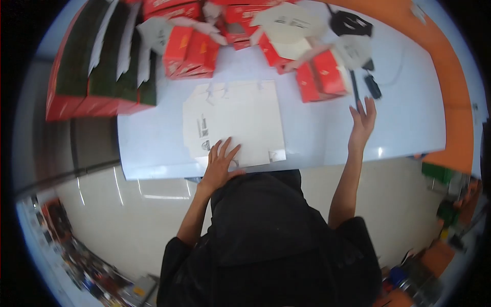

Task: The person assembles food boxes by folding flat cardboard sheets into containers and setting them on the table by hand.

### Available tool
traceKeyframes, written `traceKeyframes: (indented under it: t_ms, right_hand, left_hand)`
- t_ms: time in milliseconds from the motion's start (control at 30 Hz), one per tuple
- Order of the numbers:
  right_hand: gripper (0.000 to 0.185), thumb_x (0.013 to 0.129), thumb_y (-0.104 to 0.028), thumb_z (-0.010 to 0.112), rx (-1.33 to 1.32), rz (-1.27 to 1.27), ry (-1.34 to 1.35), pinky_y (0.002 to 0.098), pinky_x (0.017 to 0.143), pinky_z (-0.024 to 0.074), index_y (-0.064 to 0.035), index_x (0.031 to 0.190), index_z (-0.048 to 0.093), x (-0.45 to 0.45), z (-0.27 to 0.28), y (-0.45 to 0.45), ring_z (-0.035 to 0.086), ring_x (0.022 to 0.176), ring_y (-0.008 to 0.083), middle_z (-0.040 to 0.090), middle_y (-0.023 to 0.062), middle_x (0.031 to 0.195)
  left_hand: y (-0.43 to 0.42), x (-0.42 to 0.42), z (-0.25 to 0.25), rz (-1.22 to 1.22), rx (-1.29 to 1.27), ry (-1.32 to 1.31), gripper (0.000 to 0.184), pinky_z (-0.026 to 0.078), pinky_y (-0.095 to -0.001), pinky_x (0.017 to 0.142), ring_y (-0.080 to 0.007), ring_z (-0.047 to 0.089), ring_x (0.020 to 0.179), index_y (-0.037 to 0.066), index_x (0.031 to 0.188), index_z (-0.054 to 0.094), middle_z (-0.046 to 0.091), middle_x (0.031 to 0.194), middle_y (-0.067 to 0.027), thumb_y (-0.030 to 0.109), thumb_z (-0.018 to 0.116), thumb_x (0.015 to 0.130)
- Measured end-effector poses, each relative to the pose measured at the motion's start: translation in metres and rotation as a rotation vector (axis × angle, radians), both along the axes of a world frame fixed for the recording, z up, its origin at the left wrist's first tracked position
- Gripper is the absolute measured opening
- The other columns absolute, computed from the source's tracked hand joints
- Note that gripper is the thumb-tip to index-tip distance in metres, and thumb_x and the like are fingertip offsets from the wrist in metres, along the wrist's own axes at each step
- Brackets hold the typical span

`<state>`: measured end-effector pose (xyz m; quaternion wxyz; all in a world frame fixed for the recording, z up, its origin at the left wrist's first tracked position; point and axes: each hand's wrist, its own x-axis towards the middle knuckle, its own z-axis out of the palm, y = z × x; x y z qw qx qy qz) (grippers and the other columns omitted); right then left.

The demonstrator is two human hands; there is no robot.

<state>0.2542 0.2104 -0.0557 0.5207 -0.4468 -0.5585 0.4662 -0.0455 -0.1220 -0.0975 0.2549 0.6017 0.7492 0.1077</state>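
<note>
A flat white printed piece of card or folded paper bag (240, 115) lies near the table's front edge. Small clear strips stick out along its far edge. My left hand (220, 165) rests on its near edge, fingers spread. To the right, my right hand (363, 120) reaches forward with its fingers apart. Its fingertips are at the near end of a thin dark stick-like tool (355, 84); whether they touch it I cannot make out. A small black object (373, 87) lies just beyond the hand.
Red boxes (190, 53) with open white flaps stand along the back, and another red box (321, 78) sits on the right. A row of red and dark green boxes (97, 77) stands at left. A black item (350, 23) lies at the back of the white table (409, 117).
</note>
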Motion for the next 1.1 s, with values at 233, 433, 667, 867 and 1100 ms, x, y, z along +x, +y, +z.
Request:
traceKeyframes:
  t_ms: [233,433,667,867,1100]
  right_hand:
    - [0.057,0.099,-0.003,0.065,-0.081,0.363,-0.083,0.0423,0.107,0.0523,0.0017,0.152,0.043,-0.047,-0.042,-0.076,0.058,0.131,0.0322,0.054,0.0218,0.148]
    - [0.083,0.082,-0.018,0.084,0.157,1.001,-0.787,0.0518,0.122,0.0310,-0.0057,0.154,0.046,-0.087,-0.042,-0.126,0.034,0.149,0.0418,0.034,0.0251,0.162]
    - [0.091,0.068,-0.028,0.093,0.195,1.136,-0.864,0.0569,0.124,0.0226,-0.0075,0.149,0.055,-0.107,-0.042,-0.136,0.020,0.154,0.0485,0.017,0.0270,0.168]
    - [0.084,0.073,-0.042,0.089,0.339,1.201,-0.886,0.0641,0.124,0.0131,-0.0077,0.144,0.059,-0.123,-0.033,-0.151,0.018,0.154,0.0503,0.021,0.0276,0.167]
    - [0.046,0.092,-0.026,0.075,0.281,1.386,-0.705,0.0575,0.123,0.0250,-0.0042,0.132,0.068,-0.157,-0.034,-0.160,0.048,0.142,0.0397,0.059,0.0204,0.147]
  left_hand:
    - [-0.014,-0.012,-0.036,-0.002,0.189,0.068,0.081,0.031,-0.0554,0.119,-0.0423,0.037,0.147,0.017,0.150,0.056,0.043,0.162,-0.0113,0.038,0.086,0.078]
    - [-0.014,-0.030,-0.040,-0.004,0.268,-0.087,0.027,0.048,-0.0431,0.103,-0.0249,0.061,0.122,0.010,0.118,0.075,0.073,0.121,-0.0030,0.028,0.069,0.098]
    - [-0.012,-0.051,-0.036,0.184,0.301,-0.331,0.020,0.056,-0.0380,0.073,-0.0264,0.073,0.086,0.010,0.093,0.082,0.079,0.091,-0.0063,0.029,0.079,0.090]
    - [-0.005,-0.059,-0.024,0.343,0.192,-0.772,0.019,0.055,-0.0304,0.069,-0.0134,0.073,0.075,0.007,0.092,0.083,0.080,0.086,-0.0060,0.024,0.086,0.085]
    - [0.007,-0.050,0.024,0.543,0.345,-0.731,0.021,0.056,-0.0289,0.064,-0.0150,0.076,0.072,0.003,0.087,0.081,0.079,0.080,-0.0093,0.024,0.083,0.087]
